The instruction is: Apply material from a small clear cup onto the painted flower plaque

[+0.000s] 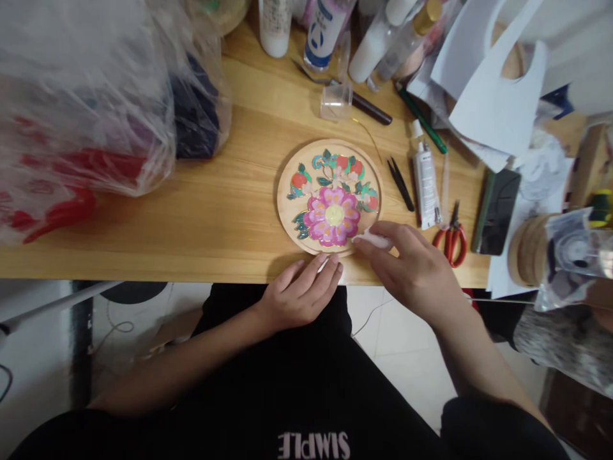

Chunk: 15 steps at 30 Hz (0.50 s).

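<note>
A round wooden plaque [290,214] bears a seemingly glossy pink-purple flower [334,216].

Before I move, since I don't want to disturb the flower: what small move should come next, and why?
Probably a light dab of the pale wad on the near-right rim of the plate, clear of the flower. The right hand pinches the wad by that rim, close to the flower, and the left hand is at the near rim.
</note>
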Each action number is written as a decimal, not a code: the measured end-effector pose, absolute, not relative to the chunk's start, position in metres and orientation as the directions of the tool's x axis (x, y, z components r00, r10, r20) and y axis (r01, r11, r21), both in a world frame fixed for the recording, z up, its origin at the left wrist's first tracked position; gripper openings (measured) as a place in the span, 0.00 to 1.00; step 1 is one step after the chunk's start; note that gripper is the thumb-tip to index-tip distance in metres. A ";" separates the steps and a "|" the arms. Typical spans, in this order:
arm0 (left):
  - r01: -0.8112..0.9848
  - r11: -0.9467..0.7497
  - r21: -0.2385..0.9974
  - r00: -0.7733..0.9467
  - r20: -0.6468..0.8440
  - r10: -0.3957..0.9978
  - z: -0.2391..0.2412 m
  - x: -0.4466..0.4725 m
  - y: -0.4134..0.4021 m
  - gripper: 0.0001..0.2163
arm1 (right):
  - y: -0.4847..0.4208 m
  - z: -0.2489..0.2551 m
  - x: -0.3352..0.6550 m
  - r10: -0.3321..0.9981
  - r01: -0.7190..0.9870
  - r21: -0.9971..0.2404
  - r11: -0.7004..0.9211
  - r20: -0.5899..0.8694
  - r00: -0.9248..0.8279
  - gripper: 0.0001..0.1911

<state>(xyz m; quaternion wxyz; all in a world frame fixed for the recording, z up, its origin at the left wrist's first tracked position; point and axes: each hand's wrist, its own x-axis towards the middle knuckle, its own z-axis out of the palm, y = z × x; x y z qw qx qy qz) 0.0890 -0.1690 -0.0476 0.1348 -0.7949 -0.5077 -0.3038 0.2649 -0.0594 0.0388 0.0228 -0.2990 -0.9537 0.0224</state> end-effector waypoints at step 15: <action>0.900 -0.425 0.094 0.280 0.623 0.730 -0.051 0.092 -0.170 0.12 | -0.056 0.041 0.265 0.572 0.571 -0.022 0.820 0.001 -0.821 0.11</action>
